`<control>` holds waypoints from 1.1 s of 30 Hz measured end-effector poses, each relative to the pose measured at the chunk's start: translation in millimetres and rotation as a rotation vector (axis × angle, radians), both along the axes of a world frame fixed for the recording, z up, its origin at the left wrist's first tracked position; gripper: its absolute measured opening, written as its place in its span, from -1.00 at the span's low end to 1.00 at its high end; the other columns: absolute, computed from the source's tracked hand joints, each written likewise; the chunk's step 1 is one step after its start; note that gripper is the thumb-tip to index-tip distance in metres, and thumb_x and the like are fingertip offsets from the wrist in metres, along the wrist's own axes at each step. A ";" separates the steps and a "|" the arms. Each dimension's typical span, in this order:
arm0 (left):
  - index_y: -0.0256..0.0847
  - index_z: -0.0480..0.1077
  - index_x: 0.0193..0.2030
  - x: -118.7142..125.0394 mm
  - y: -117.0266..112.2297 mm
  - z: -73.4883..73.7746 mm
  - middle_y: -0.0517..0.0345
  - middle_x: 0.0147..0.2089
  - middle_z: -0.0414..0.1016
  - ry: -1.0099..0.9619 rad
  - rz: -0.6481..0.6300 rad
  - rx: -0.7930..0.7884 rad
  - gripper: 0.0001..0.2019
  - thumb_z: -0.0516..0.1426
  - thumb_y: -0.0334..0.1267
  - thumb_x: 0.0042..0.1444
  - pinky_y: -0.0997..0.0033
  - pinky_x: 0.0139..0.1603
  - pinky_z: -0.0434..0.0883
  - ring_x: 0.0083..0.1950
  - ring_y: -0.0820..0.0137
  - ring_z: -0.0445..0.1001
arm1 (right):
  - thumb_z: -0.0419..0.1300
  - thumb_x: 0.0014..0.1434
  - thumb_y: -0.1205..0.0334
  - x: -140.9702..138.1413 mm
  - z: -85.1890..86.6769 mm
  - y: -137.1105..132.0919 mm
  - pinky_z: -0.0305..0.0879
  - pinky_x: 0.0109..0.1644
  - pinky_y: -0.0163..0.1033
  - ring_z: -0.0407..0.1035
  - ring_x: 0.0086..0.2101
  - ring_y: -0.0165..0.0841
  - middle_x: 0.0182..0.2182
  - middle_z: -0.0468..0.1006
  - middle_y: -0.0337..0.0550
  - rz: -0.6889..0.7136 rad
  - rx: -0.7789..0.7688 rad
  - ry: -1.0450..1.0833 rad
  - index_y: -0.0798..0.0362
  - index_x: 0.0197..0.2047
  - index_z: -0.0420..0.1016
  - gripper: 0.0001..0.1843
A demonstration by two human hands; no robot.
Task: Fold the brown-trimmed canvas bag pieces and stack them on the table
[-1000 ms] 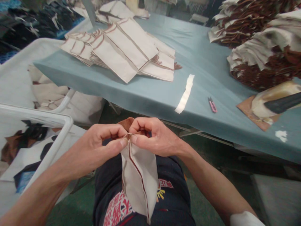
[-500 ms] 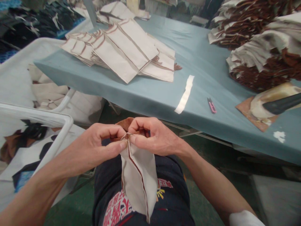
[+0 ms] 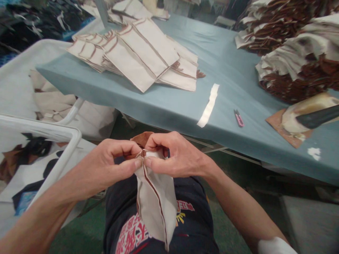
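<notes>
A cream fabric piece (image 3: 156, 203) with brown piping hangs over my lap. Its top edge is pinched between both hands, in front of the table. My left hand (image 3: 112, 162) is closed on the left side of that top corner, thumb against fingers. My right hand (image 3: 172, 155) is closed on the right side, touching my left hand at the fingertips. A bit of brown lining shows above my knuckles.
A blue-grey table (image 3: 230, 81) carries a stack of finished cream pieces (image 3: 140, 56), a strip of white tape (image 3: 209, 106), pink thread snips (image 3: 238, 118) and heaps of unturned pieces (image 3: 296, 49). A white-railed cart (image 3: 47, 130) with fabric stands at my left.
My fingers have worked slightly at the top corner, and a little more cream fabric shows under my right fingers. The hands stay in the same place.
</notes>
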State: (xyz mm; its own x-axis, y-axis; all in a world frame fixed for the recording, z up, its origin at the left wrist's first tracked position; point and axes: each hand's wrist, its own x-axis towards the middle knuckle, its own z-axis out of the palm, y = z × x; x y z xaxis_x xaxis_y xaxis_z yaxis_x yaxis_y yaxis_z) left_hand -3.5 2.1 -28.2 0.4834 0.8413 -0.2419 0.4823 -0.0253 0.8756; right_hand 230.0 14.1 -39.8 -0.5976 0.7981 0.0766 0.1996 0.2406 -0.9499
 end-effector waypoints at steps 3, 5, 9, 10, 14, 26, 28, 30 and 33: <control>-0.18 0.51 -0.43 1.7 -2.1 1.5 0.29 -0.48 0.38 -0.004 0.016 0.027 -0.74 0.24 -0.10 0.24 0.53 -0.43 0.24 -0.43 0.46 0.27 | 0.28 0.16 0.20 0.8 2.3 -0.6 0.12 -0.28 -0.28 0.23 -0.41 -0.45 -0.45 0.40 -0.38 -0.003 -0.007 -0.022 0.02 -0.34 0.41 -0.86; -0.18 0.49 -0.45 4.4 -3.4 2.2 0.29 -0.49 0.39 -0.005 0.029 0.036 -0.74 0.24 -0.11 0.22 0.53 -0.44 0.24 -0.44 0.46 0.27 | 0.27 0.16 0.19 1.1 4.2 -1.1 0.10 -0.28 -0.28 0.22 -0.42 -0.45 -0.46 0.39 -0.38 -0.004 -0.009 -0.043 0.02 -0.35 0.40 -0.86; -0.17 0.45 -0.50 11.9 -6.3 2.2 0.30 -0.52 0.37 0.000 0.065 0.079 -0.72 0.21 -0.12 0.20 0.53 -0.45 0.22 -0.45 0.47 0.25 | 0.24 0.16 0.20 0.4 9.3 -3.3 0.06 -0.29 -0.26 0.19 -0.43 -0.45 -0.49 0.33 -0.39 -0.022 -0.009 -0.102 0.01 -0.39 0.36 -0.85; -0.17 0.44 -0.51 13.7 -6.9 2.1 0.31 -0.52 0.35 0.003 0.069 0.093 -0.72 0.21 -0.13 0.19 0.53 -0.46 0.21 -0.46 0.48 0.24 | 0.24 0.16 0.21 0.1 10.7 -4.0 0.06 -0.29 -0.25 0.18 -0.44 -0.45 -0.50 0.31 -0.39 -0.028 -0.011 -0.122 0.00 -0.41 0.34 -0.84; -0.17 0.46 -0.50 16.6 -7.9 1.1 0.31 -0.52 0.33 -0.004 0.071 0.071 -0.74 0.20 -0.13 0.18 0.54 -0.48 0.17 -0.46 0.48 0.21 | 0.22 0.17 0.24 -0.1 13.6 -6.3 0.04 -0.31 -0.25 0.12 -0.46 -0.47 -0.51 0.27 -0.40 -0.013 -0.021 -0.158 0.00 -0.43 0.28 -0.80; -0.18 0.50 -0.37 4.8 -3.8 -6.1 0.24 -0.40 0.40 -0.047 0.005 -0.060 -0.72 0.21 -0.04 0.25 0.50 -0.36 0.29 -0.35 0.42 0.32 | 0.24 0.22 0.23 2.8 3.2 -7.9 0.02 -0.34 -0.27 0.11 -0.43 -0.48 -0.47 0.25 -0.41 0.015 -0.093 -0.014 0.00 -0.41 0.26 -0.77; -0.18 0.49 -0.39 3.3 -4.7 -5.5 0.25 -0.41 0.38 -0.042 0.002 -0.023 -0.73 0.21 -0.07 0.26 0.51 -0.36 0.30 -0.35 0.42 0.31 | 0.24 0.23 0.22 3.2 2.3 -7.9 0.03 -0.34 -0.28 0.13 -0.43 -0.48 -0.47 0.28 -0.40 0.014 -0.085 -0.002 0.00 -0.40 0.29 -0.78; -0.18 0.49 -0.40 3.3 -6.0 -3.5 0.26 -0.42 0.39 -0.021 0.007 -0.005 -0.74 0.21 -0.10 0.26 0.52 -0.37 0.30 -0.35 0.43 0.32 | 0.25 0.23 0.23 3.6 2.2 -7.9 0.04 -0.34 -0.29 0.15 -0.43 -0.47 -0.47 0.30 -0.40 0.020 -0.072 -0.006 0.01 -0.40 0.32 -0.80; -0.17 0.49 -0.44 7.0 -8.6 0.6 0.30 -0.45 0.40 -0.012 0.015 0.035 -0.75 0.19 -0.16 0.25 0.53 -0.39 0.29 -0.39 0.45 0.32 | 0.23 0.23 0.24 3.8 2.9 -8.2 0.04 -0.33 -0.28 0.17 -0.44 -0.47 -0.47 0.33 -0.39 0.027 -0.045 -0.029 0.02 -0.38 0.35 -0.83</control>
State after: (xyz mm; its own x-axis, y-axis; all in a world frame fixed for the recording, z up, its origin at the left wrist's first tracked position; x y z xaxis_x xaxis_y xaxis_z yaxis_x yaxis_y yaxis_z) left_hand 3.5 -6.5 -27.6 0.4733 0.8563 -0.2069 0.4726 -0.0487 0.8799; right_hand 233.8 5.9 -36.9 -0.6204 0.7840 0.0234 0.2212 0.2035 -0.9537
